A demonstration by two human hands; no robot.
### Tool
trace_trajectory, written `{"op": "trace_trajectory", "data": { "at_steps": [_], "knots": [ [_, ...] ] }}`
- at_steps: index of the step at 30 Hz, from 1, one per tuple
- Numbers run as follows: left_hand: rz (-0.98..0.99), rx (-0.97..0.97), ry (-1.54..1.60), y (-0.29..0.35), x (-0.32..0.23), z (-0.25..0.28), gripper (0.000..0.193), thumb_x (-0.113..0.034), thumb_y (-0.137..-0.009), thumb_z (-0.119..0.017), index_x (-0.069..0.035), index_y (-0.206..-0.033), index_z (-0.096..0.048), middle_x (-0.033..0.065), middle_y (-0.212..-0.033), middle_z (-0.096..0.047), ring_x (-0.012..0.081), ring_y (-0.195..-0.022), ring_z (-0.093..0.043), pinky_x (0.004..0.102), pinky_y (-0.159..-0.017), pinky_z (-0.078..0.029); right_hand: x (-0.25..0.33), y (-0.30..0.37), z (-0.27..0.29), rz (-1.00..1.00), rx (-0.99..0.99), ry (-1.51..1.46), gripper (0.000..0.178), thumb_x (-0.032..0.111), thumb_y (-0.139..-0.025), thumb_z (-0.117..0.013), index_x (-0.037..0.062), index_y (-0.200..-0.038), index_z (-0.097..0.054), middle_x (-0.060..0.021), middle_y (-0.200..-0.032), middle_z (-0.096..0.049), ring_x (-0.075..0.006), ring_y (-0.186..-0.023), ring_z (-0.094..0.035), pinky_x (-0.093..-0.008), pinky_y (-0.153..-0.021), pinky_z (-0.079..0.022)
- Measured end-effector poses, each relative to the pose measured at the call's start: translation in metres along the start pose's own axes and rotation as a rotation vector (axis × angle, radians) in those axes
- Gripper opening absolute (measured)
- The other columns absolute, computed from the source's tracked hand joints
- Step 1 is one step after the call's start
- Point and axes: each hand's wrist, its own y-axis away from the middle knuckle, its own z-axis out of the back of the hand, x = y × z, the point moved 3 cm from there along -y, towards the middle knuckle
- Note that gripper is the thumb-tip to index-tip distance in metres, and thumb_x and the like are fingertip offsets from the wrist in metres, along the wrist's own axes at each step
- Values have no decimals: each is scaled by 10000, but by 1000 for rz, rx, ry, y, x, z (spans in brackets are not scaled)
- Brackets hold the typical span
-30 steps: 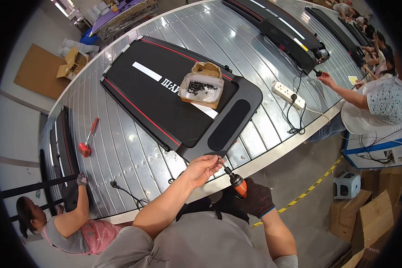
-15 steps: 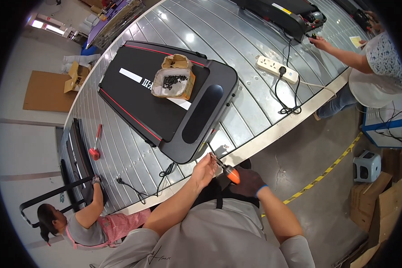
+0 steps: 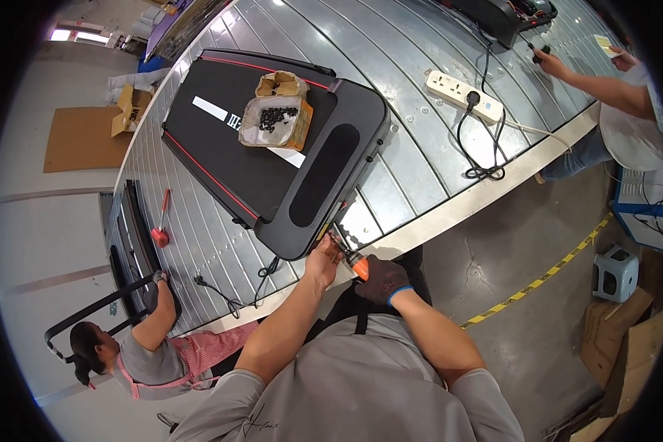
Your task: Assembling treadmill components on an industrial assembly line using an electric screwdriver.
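Observation:
A flat black treadmill [image 3: 221, 158] with red side stripes lies on the slatted metal table before me. My bare left hand [image 3: 323, 259] is at its near end, fingers pinched together beside the tip of a screwdriver. What that pinch holds is too small to make out. In a dark glove, my right hand [image 3: 383, 280] grips the screwdriver [image 3: 358, 265] by its orange and black handle. The shaft points toward the treadmill's end edge. On the treadmill deck rests a worn cardboard box [image 3: 300, 129] holding many small dark screws.
A white power strip [image 3: 464, 97] with a black plug and cable lies right of the treadmill. To the left are a red mallet [image 3: 160, 234] and a loose cord. One co-worker [image 3: 151, 353] handles a black frame at left; another [image 3: 611, 96] stands at far right.
Both my hands have moved forward and left, bringing the screwdriver up to the treadmill's end. The view has shifted slightly. At right, the co-worker's tool hand has drawn back from the machine there.

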Motion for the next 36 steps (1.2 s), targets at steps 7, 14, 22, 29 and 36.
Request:
{"op": "trace_trajectory", "data": {
  "at_steps": [7,14,22,29,36],
  "knots": [
    [-7,-21,-7,21,12,11,173,-334,-1073,-606,-248,-1197,-691,-51,-1124,-717,103,-1048,-601,345,-938,-396,-3,11,-4,16,59,63,641,409,-741,-761,24,-1225,-592,-242,-1089,-736,-398,-1047,-723,-480,-928,-569],
    [-63,-73,-412,90,9,16,219,-320,-1067,-625,-135,-1059,-742,3,-974,-720,149,-892,-628,369,-845,-498,-17,31,-26,52,60,30,654,457,-752,-760,38,-1228,-603,-234,-1069,-733,-399,-1018,-727,-487,-913,-571],
    [-1299,-248,-1710,120,-64,-53,687,-351,-969,-548,-47,-1571,-416,218,-1589,-387,407,-1496,-310,597,-1241,-123,-21,72,-23,8,102,-22,544,397,-760,-764,68,-1171,-628,-235,-1049,-722,-412,-1037,-710,-502,-920,-566],
    [-1300,-181,-1699,116,-47,-59,705,-398,-989,-516,-58,-1593,-388,196,-1605,-377,398,-1518,-288,610,-1249,-94,-32,71,-20,-78,91,24,509,402,-786,-743,83,-1166,-630,-232,-1028,-732,-431,-975,-720,-513,-897,-571],
    [-1423,-129,-1111,58,-41,-75,500,-183,-957,-644,-28,-1425,-560,217,-1438,-497,425,-1338,-467,519,-1174,-343,-95,47,6,-42,80,246,695,603,-741,-771,103,-1200,-623,-212,-1083,-742,-401,-1024,-728,-511,-904,-572]
  ]
}}
